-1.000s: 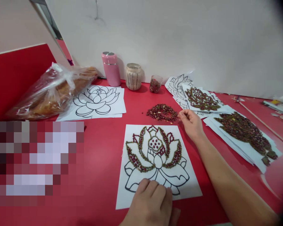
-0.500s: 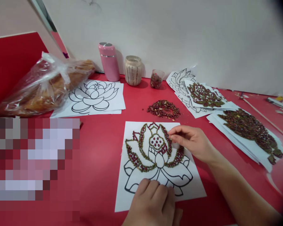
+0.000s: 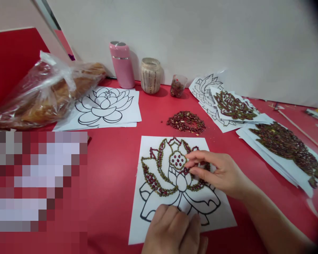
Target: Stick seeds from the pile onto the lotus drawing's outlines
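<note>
right hand [image 3: 222, 173] partly hides lotus drawing [image 3: 181, 182]; seed pile [image 3: 178, 121] beyond.

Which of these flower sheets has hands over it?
The partly seeded lotus sheet, front centre: left hand over its lower edge, right hand over its petals. The others lie untouched.

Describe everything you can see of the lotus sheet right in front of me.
The lotus sheet looks like white paper, flat on the red table, outlined in black. Green and dark-red bean-like pieces trace or fill several upper petals; visible lower petals are bare. The left hand covers part of its bottom edge; the right hand is over its right side, contact unclear.
</note>
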### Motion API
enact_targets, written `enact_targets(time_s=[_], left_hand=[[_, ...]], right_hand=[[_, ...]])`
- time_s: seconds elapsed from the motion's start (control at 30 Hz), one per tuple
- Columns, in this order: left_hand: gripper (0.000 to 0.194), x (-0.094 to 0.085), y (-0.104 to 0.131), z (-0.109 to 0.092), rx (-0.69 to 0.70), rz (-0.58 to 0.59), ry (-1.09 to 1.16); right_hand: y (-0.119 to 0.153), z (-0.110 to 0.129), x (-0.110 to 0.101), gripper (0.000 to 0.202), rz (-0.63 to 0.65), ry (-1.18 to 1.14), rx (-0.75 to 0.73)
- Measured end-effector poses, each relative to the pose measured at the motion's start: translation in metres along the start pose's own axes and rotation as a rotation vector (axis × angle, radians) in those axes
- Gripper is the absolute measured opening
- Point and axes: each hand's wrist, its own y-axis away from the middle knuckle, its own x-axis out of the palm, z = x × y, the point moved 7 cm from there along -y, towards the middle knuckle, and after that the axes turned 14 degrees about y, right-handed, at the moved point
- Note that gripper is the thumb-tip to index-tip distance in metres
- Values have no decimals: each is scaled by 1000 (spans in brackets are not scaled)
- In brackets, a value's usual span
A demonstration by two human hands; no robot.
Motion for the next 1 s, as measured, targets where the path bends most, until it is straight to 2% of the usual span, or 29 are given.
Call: enact_targets(time_s=[0.07,0.17,0.23,0.4,0.6,0.77,0.83,0.9,1.0], left_hand=[[19,-10,-1,13,-190,-102,184],[17,-10,-4,38,-568,-89,618],[17,-7,-9,49,-768,-114,847],[19,4,-8,60,-1067,-220,1181],[19,10,12,61,-1213,-273,1355],[16,4,19,63,-1171,-297,1357],[16,0,20,64,-1137,-295,1288],[18,-2,22,64,-1121,-275,1228],[23,-5,23,63,-1152,-245,1144]], right_hand=[[2,1,-2,33,-48,-61,-9],[6,8,-4,40,-110,-111,-65],[8,17,-4,43,-153,-117,-126],[12,37,-3,54,-226,-52,-263],[18,54,0,62,-252,0,-377],[19,60,7,58,-253,-31,-403],[18,61,7,46,-257,-39,-388],[17,62,6,26,-253,-14,-372],[18,65,4,6,-261,53,-392]])
